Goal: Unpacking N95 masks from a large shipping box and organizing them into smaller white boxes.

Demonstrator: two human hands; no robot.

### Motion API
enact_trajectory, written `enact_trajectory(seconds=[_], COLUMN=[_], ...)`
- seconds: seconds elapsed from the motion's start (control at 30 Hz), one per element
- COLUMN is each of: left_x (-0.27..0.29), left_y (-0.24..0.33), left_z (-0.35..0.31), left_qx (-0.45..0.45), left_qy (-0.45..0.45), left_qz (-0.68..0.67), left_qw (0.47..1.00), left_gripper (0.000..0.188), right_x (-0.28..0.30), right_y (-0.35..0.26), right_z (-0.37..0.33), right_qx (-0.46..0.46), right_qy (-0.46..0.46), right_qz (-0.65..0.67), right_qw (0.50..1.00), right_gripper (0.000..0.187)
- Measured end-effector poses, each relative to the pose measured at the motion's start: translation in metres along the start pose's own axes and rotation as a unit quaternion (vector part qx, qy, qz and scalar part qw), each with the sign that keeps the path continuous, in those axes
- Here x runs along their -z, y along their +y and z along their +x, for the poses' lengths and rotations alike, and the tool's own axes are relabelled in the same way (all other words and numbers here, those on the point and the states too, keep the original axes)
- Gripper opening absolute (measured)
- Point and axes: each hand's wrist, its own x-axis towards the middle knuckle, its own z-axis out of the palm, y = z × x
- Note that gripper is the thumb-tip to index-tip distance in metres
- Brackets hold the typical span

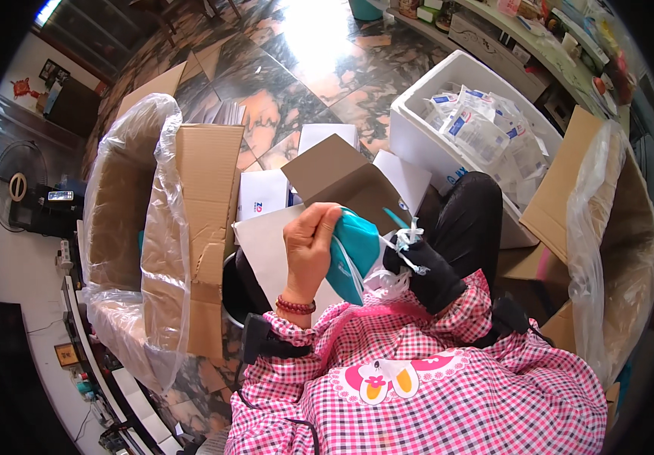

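Note:
My left hand (308,241) is closed on a teal folded face mask (353,246), pinching its upper left edge between thumb and fingers. A thin white strap runs down the mask's front. My right hand (426,277), in a black glove, is curled just right of the mask. White strips (409,236) are wound or knotted about its fingertips, and a slim teal pointed piece (397,218) sticks up there; its kind cannot be made out. More white strap loops (388,284) hang between the mask and the glove. An open brown cardboard box (334,173) stands just beyond my hands.
A plastic-lined carton (209,174) stands at the left and another lined carton (562,186) at the right. Beyond my right knee, a white foam box (418,140) holds many clear packets (482,129). Small white boxes (262,193) surround the brown box. A fan (20,186) stands far left.

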Motion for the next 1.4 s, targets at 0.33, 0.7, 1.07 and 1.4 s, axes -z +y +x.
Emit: enact_trajectory(seconds=[0.33, 0.7, 1.07, 1.4], left_x=[0.0, -0.001, -0.023, -0.01], left_y=[0.022, 0.022, -0.004, -0.017], left_z=[0.006, -0.003, -0.023, 0.005], left_qx=[-0.067, -0.001, 0.128, 0.188], left_qy=[-0.084, 0.029, -0.088, 0.062], left_qz=[0.0, -0.183, -0.254, -0.294], left_qw=[0.994, 0.983, 0.955, 0.935], left_gripper=[0.008, 0.012, 0.013, 0.014], right_x=[0.008, -0.027, -0.043, -0.074], right_y=[-0.046, -0.029, -0.041, -0.036], right_z=[0.009, -0.019, -0.018, -0.04], right_qx=[-0.032, -0.005, 0.125, 0.382], right_qy=[-0.073, -0.018, 0.008, -0.256], right_qz=[-0.109, -0.25, -0.358, -0.789], right_qw=[0.991, 0.968, 0.925, 0.407], right_gripper=[0.023, 0.015, 0.014, 0.018])
